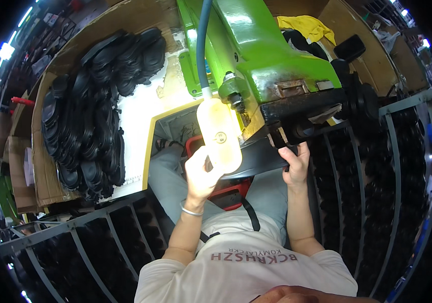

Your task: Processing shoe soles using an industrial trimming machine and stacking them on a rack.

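My left hand (202,174) grips the lower end of a pale yellow shoe sole (219,132) and holds it up against the head of a green machine (256,55). My right hand (295,162) is closed around the right edge of a flat black sole (256,160) that lies under the machine's black lower part (302,113). A blue hose (202,45) runs down to the machine just above the pale sole. A silver bracelet sits on my left wrist.
A big heap of black soles (92,111) lies on the white worktable (135,121) at left. Grey metal racks (94,237) filled with black soles stand at left and at right (393,166). A red stool (226,194) shows beneath my legs. A yellow cloth (307,25) lies behind the machine.
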The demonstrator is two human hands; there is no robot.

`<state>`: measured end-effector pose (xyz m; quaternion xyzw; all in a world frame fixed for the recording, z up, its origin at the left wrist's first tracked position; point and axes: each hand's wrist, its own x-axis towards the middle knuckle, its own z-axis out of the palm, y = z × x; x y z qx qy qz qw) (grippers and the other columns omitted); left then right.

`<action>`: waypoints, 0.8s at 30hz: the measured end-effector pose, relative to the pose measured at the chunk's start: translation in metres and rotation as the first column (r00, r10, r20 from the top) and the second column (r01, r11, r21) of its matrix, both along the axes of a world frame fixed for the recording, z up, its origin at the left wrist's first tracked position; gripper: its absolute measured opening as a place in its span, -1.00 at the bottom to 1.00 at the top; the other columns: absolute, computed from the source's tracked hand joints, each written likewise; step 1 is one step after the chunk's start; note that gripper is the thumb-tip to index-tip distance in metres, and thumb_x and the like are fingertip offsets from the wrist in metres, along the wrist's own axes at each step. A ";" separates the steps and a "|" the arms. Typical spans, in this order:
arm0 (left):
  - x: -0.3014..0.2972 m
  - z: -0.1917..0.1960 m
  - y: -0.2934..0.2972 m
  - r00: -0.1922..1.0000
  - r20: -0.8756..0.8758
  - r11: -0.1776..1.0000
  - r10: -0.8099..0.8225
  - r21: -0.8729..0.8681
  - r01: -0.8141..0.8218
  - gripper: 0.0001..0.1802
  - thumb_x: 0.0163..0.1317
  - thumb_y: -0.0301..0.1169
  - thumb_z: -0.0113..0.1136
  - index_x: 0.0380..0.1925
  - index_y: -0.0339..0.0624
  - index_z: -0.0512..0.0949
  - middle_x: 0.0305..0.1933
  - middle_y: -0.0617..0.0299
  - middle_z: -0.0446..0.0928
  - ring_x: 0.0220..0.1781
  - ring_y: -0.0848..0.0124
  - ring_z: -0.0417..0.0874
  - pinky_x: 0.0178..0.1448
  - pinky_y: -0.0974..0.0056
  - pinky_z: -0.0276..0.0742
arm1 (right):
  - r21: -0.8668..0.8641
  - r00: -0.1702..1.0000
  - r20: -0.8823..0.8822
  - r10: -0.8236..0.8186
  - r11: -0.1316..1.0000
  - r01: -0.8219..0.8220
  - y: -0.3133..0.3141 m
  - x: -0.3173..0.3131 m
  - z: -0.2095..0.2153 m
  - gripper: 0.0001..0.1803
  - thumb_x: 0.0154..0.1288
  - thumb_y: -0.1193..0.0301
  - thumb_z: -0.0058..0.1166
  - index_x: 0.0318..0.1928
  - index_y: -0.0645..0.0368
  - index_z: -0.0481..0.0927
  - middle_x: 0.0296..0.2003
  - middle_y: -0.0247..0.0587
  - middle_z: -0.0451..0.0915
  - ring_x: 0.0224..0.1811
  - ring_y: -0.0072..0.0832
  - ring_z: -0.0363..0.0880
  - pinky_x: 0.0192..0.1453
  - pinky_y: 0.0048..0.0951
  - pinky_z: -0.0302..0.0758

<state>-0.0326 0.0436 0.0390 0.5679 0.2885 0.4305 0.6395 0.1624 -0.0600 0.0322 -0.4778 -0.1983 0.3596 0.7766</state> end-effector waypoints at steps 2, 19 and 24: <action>-0.017 0.000 -0.001 0.993 -0.114 0.998 -0.036 -0.046 0.031 -0.73 0.04 -0.63 0.27 -0.21 -0.39 0.53 -0.23 0.16 0.59 -0.19 0.46 0.59 -0.02 0.37 0.50 | -0.007 1.000 -0.015 0.026 1.000 -0.026 0.003 -0.010 -0.002 -0.61 0.04 0.63 0.18 -0.08 0.24 0.43 -0.27 -0.28 0.58 -0.27 -0.61 0.54 -0.12 -0.58 0.48; 0.031 -0.007 0.002 0.949 -0.241 0.958 -0.203 0.151 0.244 -0.72 0.12 -0.49 0.30 -0.15 -0.33 0.56 -0.26 0.24 0.60 -0.28 0.50 0.55 -0.19 0.43 0.45 | -0.108 0.988 0.112 0.106 0.990 -0.094 0.008 -0.055 -0.003 -0.63 0.09 0.57 0.22 -0.06 0.33 0.49 -0.17 -0.24 0.58 -0.15 -0.55 0.54 -0.02 -0.53 0.47; 0.036 -0.028 -0.019 0.987 -0.149 0.998 -0.056 -0.048 0.050 -0.73 0.13 -0.56 0.27 -0.15 -0.36 0.52 -0.27 0.21 0.58 -0.25 0.50 0.57 -0.15 0.44 0.49 | -0.295 0.926 -0.001 0.377 0.885 -0.360 -0.057 -0.081 -0.033 -0.61 0.13 0.53 0.19 -0.02 0.38 0.45 -0.16 -0.19 0.56 -0.09 -0.52 0.51 0.04 -0.51 0.43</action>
